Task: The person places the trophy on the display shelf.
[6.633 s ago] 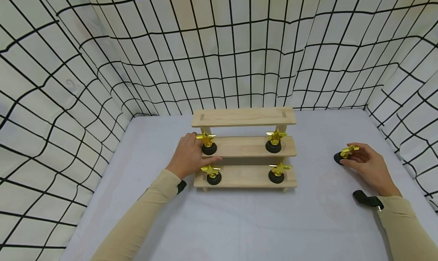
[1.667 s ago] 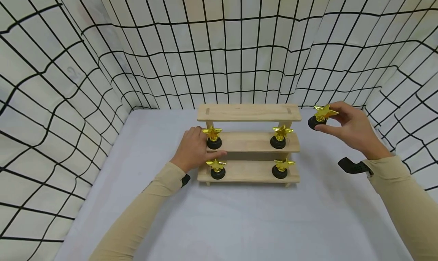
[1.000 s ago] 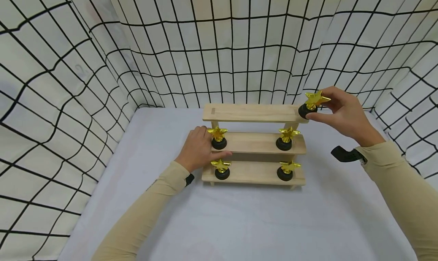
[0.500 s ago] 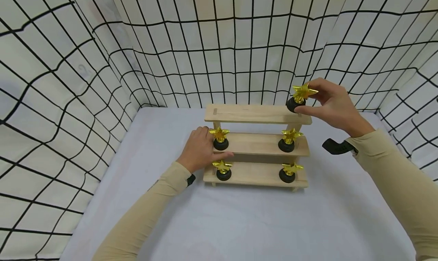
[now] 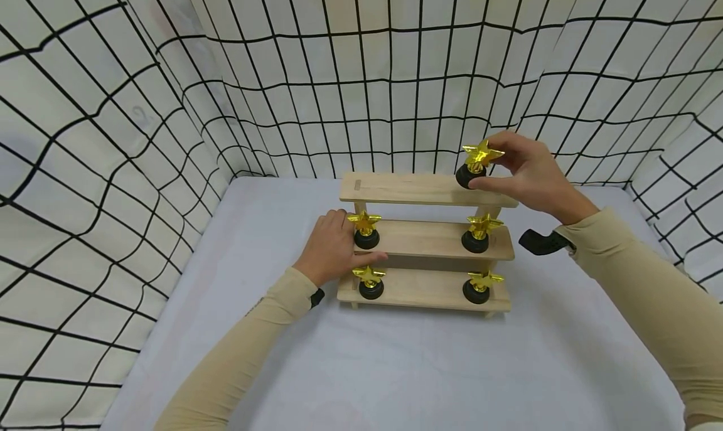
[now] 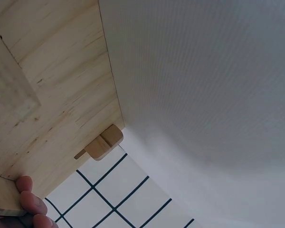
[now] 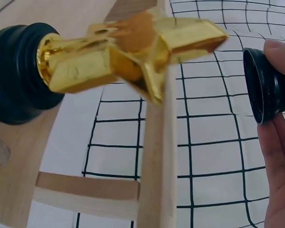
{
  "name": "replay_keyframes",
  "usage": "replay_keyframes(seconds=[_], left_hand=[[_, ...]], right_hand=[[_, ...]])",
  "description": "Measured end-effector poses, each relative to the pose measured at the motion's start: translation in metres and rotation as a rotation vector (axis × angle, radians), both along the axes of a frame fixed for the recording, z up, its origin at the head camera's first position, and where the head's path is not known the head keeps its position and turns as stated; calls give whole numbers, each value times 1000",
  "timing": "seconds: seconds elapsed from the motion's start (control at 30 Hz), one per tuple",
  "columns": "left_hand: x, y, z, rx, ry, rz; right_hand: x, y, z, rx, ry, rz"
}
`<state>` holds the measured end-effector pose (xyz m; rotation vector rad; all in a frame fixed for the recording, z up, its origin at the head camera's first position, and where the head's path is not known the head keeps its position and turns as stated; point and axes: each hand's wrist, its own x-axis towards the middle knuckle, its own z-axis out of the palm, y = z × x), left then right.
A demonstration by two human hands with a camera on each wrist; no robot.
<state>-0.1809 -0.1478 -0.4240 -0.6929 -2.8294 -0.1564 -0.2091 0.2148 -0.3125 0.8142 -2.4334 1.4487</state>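
A small star trophy, gold on a black base, is pinched between the thumb and fingers of my right hand. In the right wrist view its black base hangs apart from the top board, above the right end of the three-tier wooden shelf. My left hand grips the shelf's left side, thumb along the middle tier's front. Its fingertips curl round a board edge in the left wrist view. Beside that thumb are a middle-tier trophy and a bottom-tier trophy.
At the right end of the shelf stand a middle-tier trophy and a bottom-tier trophy. A white cloth covers the table. Black netting over white sheeting encloses the back and sides.
My right hand has lifted the trophy from the table at the right and carried it left, over the top board's right end. The left hand keeps its grip on the shelf.
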Motion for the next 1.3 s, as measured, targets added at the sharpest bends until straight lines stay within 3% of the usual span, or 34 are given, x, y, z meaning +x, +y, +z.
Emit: replay_keyframes(seconds=[0.3,1.3], left_hand=[[1,-2,-2,25,1,-10],[1,-1,-1,40,4,-14]], right_hand=[[-6,-13,-7,73,-46,-1],[-25,-33,-6,192,-175,36]])
